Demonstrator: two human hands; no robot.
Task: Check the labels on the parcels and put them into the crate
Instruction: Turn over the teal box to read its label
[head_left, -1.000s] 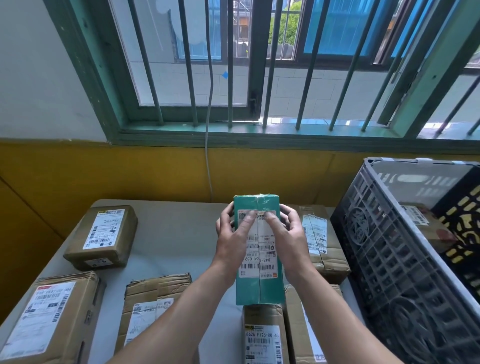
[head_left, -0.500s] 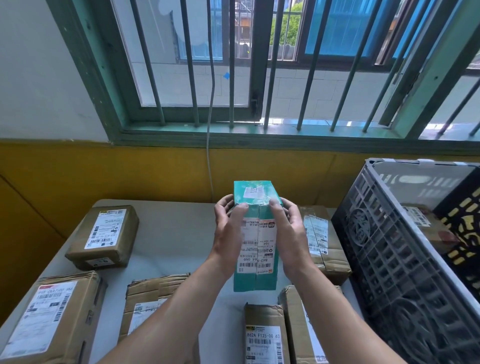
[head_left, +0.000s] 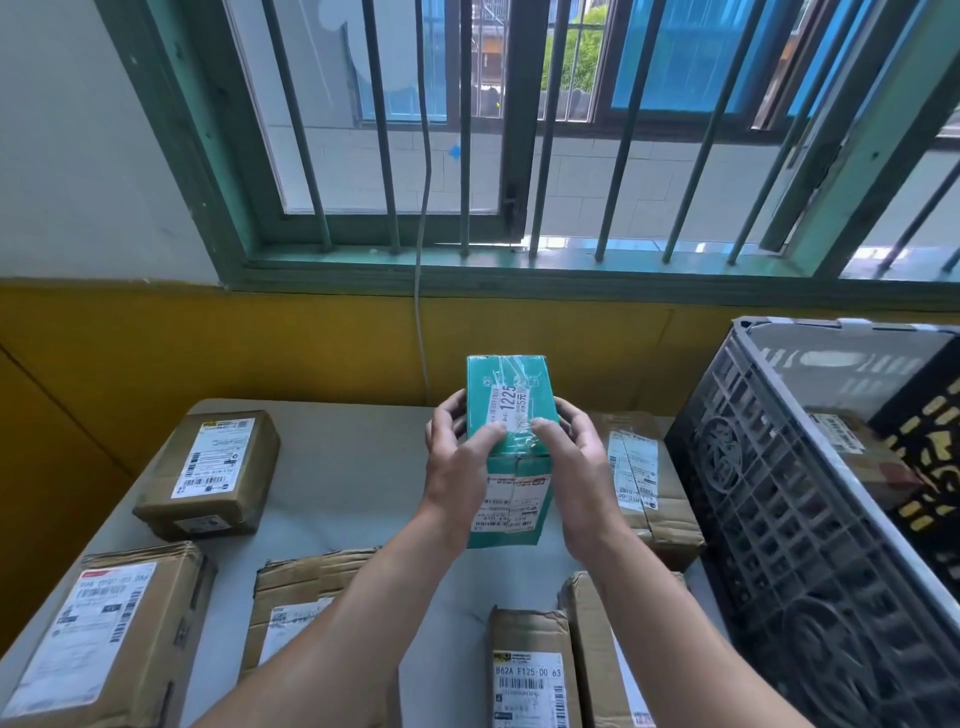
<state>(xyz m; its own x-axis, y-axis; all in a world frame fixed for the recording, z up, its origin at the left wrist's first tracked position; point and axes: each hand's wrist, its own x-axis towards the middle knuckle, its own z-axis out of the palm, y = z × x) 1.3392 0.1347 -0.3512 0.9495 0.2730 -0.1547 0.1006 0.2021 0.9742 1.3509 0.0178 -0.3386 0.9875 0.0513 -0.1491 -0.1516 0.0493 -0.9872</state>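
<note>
The left hand (head_left: 457, 460) and right hand (head_left: 577, 457) grip the green parcel (head_left: 500, 371) upright over the tabletop (head_left: 353, 467), so it is best to hold it steady, thumbs clear of the 1225 sticker (head_left: 511, 402), read it, then carry it right into the grey crate (head_left: 769, 493).

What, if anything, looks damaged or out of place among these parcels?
The brown cardboard parcel near the left forearm has a crumpled, creased far edge. The teal parcel gripped by left hand and right hand looks intact.

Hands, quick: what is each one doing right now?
Left hand: holding the green parcel.
Right hand: holding the same green parcel.
</note>
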